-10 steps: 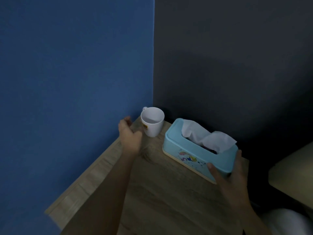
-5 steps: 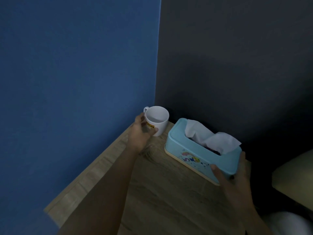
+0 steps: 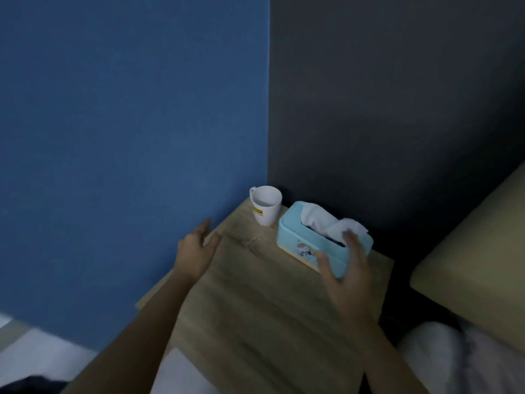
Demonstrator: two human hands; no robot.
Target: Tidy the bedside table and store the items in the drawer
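Observation:
A white mug (image 3: pixel 266 206) with a yellow label stands at the back corner of the wooden bedside table (image 3: pixel 255 308). Right of it lies a light blue tissue box (image 3: pixel 301 237) with a white tissue sticking out of the top. My left hand (image 3: pixel 196 251) hovers over the table's left edge, fingers apart and empty, a hand's width short of the mug. My right hand (image 3: pixel 346 271) is blurred, fingers spread over the near right end of the tissue box. No drawer shows.
A blue wall (image 3: pixel 127 137) runs along the table's left side and a dark grey wall (image 3: pixel 383 109) stands behind it. A beige bed frame (image 3: pixel 477 257) lies to the right, with white bedding (image 3: pixel 454 362) at the lower right. Pale floor shows at the lower left.
My left hand has let go of the mug and drawn back toward the table's left edge. My right hand has loosened from the tissue box's end, fingers now spread. The view has pulled back.

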